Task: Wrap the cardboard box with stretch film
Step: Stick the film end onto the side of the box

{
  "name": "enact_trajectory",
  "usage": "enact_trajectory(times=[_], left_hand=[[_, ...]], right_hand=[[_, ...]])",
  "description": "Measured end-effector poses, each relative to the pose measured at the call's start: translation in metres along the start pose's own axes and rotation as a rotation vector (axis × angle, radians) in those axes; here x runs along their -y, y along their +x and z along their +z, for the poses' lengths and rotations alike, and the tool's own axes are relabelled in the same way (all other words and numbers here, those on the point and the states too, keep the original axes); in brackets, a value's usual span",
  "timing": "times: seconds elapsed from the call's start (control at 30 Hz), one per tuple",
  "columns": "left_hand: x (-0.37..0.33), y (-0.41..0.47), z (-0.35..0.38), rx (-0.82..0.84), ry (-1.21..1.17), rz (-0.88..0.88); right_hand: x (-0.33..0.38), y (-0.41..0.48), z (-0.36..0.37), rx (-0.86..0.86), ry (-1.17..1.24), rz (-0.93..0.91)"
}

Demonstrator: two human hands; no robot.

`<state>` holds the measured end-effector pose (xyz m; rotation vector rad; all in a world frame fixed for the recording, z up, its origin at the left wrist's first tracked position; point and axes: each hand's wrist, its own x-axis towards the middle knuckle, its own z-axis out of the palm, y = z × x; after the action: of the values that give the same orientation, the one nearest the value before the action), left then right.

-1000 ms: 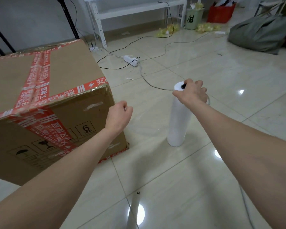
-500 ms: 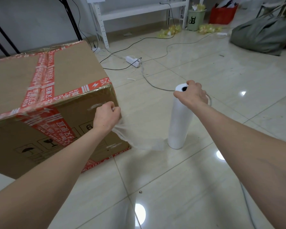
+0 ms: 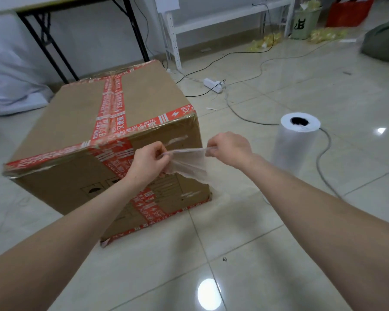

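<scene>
Glossy tile floor holds cardboard box, cables, power strip, shelving.

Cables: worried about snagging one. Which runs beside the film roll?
The grey cable, curving past the film roll on the floor; the black cable lies farther back, near the white shelf.

open floor between box and film roll, grey cable curling round roll (flat on tiles), table behind box
</scene>
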<state>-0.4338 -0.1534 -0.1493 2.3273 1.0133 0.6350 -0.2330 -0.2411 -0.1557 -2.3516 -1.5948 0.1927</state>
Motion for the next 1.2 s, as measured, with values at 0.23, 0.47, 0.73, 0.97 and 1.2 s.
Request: enact_trajectory(times=[0.23, 0.47, 0.73, 0.97, 1.2], left_hand=[[0.012, 0.002, -0.014, -0.232, 0.506, 0.164], [0.015, 0.007, -0.023, -0.382, 0.983, 0.382], [0.013, 0.013, -0.009, -0.411, 0.878, 0.637], [0.014, 0.044, 0.014, 0.224, 1.513, 0.979], [0.035, 0.057, 0.009, 0.298, 1.754, 1.044]], right_hand=[[0.004, 0.011, 0.003, -0.222, 0.134, 0.229], [0.012, 0.031, 0.019, -0.346, 0.236, 0.269], [0.011, 0.039, 0.021, -0.385, 0.413, 0.286], [0.008, 0.044, 0.022, -0.4, 0.426, 0.305], [-0.005, 0.039, 0.015, -0.483, 0.355, 0.341]])
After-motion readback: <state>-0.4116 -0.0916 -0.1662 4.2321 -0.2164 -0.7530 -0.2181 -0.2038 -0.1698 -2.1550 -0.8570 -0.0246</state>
